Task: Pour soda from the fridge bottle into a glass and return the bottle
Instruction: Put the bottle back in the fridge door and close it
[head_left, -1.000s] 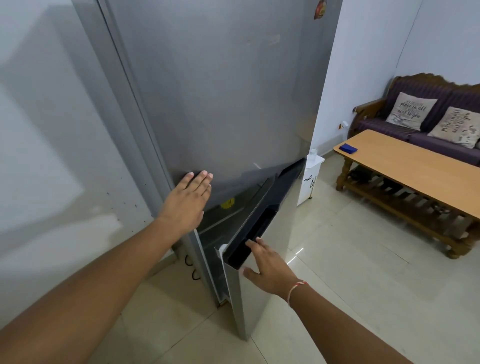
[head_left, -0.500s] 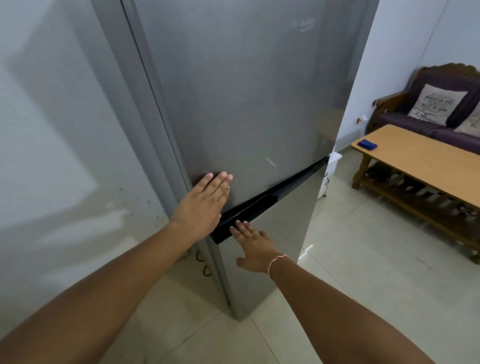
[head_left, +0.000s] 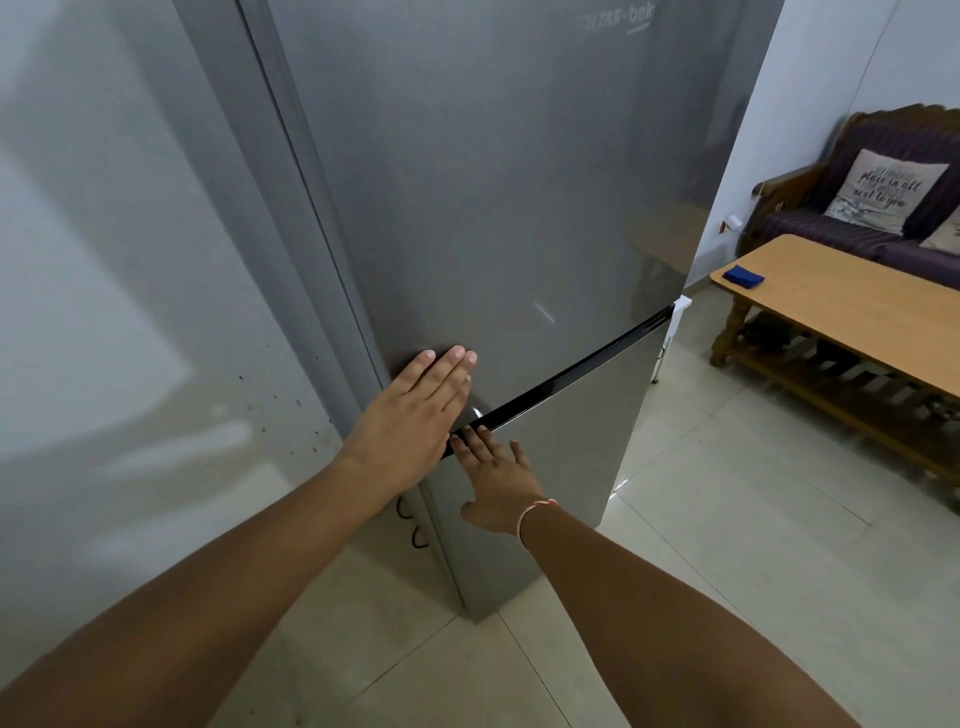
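Note:
A tall grey fridge fills the middle of the head view, with both doors closed. My left hand lies flat on the bottom corner of the upper door, fingers together and holding nothing. My right hand presses flat against the top of the lower door, its fingertips at the black handle strip between the two doors. No soda bottle or glass is in view.
A white wall stands close on the left. To the right are a wooden coffee table with a small blue item on it, and a dark sofa with cushions. Pale floor tiles lie between.
The lower fridge door, open a second ago, has swung closed under my right hand. My left hand stayed flat on the upper door. The camera has moved closer.

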